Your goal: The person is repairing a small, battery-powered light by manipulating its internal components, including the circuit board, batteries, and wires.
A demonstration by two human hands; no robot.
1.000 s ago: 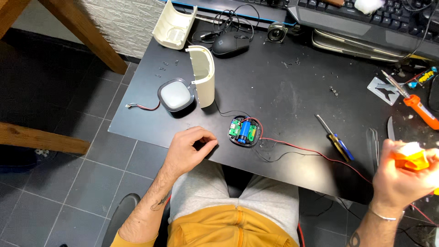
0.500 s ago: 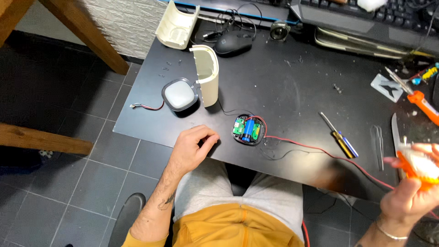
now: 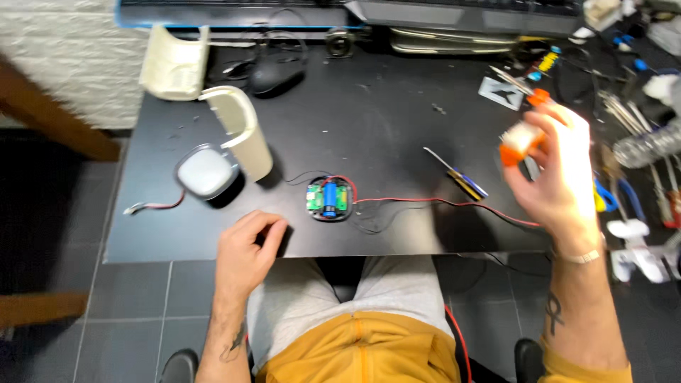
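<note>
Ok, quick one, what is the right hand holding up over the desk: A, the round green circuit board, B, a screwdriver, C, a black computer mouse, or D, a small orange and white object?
D: the right hand is raised with its fingers around a small orange and white object, while the screwdriver, the black mouse and the round circuit board all lie on the black desk.

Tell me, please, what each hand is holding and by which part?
The right hand grips a small orange-and-white object by its sides. The left hand holds nothing.
</note>
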